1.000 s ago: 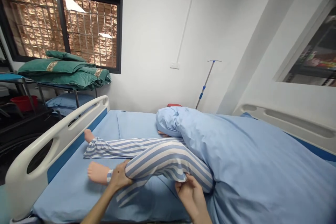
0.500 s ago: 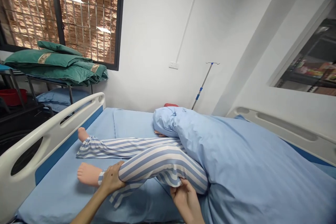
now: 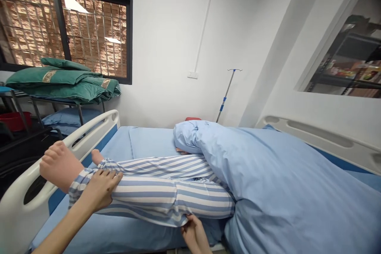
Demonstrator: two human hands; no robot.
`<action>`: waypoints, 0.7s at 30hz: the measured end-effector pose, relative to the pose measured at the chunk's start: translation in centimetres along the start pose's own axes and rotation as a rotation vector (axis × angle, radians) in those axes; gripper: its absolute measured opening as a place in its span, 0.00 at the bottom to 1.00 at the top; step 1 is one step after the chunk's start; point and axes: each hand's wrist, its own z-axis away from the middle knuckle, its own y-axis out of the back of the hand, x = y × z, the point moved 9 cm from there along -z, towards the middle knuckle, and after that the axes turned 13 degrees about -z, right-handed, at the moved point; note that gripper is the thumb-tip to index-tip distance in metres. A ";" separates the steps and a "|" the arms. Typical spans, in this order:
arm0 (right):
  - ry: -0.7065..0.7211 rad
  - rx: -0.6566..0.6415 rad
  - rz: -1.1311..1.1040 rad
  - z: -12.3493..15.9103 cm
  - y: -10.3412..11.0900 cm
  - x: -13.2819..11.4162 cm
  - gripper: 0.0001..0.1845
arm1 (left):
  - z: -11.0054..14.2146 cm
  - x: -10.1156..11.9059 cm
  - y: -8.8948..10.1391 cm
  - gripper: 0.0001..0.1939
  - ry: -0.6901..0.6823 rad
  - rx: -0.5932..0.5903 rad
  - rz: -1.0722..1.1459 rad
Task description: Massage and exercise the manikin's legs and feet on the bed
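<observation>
A care manikin in blue-and-white striped pyjamas lies on a blue bed sheet [image 3: 125,147], its head and upper body hidden under a pale blue quilt [image 3: 282,182]. Its near leg [image 3: 145,196] is stretched out and raised, with the bare foot [image 3: 61,166] lifted beside the bed rail. My left hand [image 3: 99,189] rests flat on that shin, fingers spread. Beneath the thigh, my right hand [image 3: 193,232] grips the striped trouser fabric. The far leg [image 3: 160,168] lies on the sheet with its foot [image 3: 97,156] behind the near leg.
A white bed rail [image 3: 18,214] runs along the left side, and another [image 3: 321,133] stands at the far right. Beyond are an IV pole [image 3: 226,95], folded green drapes on a rack [image 3: 59,81], a red basin [image 3: 14,121] and a barred window [image 3: 92,35].
The near leg has swung from bent to nearly straight, its foot rising leftward toward the rail. My left hand has slid along the shin, and my right hand has dropped lower.
</observation>
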 end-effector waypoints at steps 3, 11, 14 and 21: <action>-0.064 0.060 -0.005 0.1 0.9 1.1 0.09 | 0.3 0.9 1.7 0.32 -0.021 0.016 -0.080; -0.041 0.020 -0.032 0.9 -1.2 -0.4 0.11 | 0.3 0.2 0.6 0.33 -0.017 0.024 -0.003; -0.029 0.004 -0.038 1.1 -2.0 -2.0 0.10 | -0.2 0.1 -0.5 0.33 0.013 0.038 0.066; -0.013 -0.050 -0.086 1.5 -5.1 -6.6 0.07 | -2.4 3.4 -4.9 0.36 0.135 0.054 0.342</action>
